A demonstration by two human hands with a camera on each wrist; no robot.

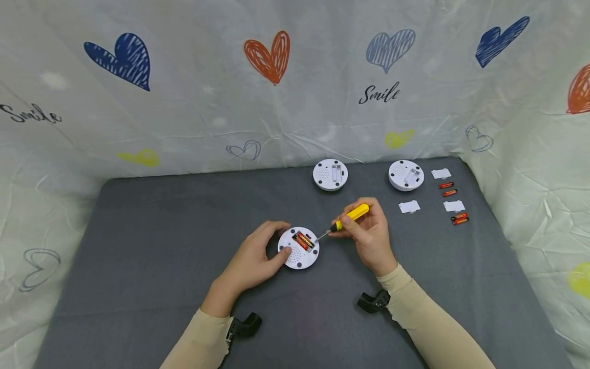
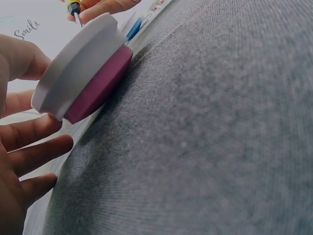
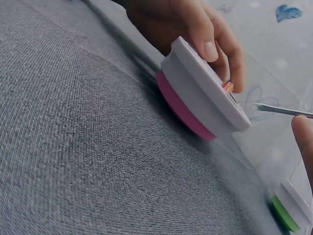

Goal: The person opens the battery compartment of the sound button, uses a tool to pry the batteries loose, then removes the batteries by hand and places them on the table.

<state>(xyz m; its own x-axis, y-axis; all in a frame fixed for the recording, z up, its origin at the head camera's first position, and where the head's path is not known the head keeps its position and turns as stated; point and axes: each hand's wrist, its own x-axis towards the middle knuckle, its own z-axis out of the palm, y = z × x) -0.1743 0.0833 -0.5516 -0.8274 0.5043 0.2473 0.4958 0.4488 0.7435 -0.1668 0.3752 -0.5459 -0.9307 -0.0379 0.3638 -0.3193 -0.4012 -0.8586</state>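
Observation:
A round white device with a pink base (image 3: 205,93) lies bottom side up on the cloth, with two red-and-black batteries (image 1: 303,241) in its compartment. My left hand (image 1: 253,261) grips it by the rim, thumb on the upper face and fingers at the far side. In my right hand (image 1: 371,236) is a screwdriver with a yellow handle (image 1: 355,212), held between thumb and fingers. Its metal tip (image 3: 259,106) points at the device near the batteries; in the right wrist view a gap shows between tip and device.
Behind stand two more round white devices, one (image 1: 330,174) at the middle and another (image 1: 406,175) further right. White battery covers (image 1: 409,206) and loose red batteries (image 1: 460,219) lie at the right on the grey tablecloth (image 1: 175,220). A printed curtain (image 1: 193,102) hangs along the back.

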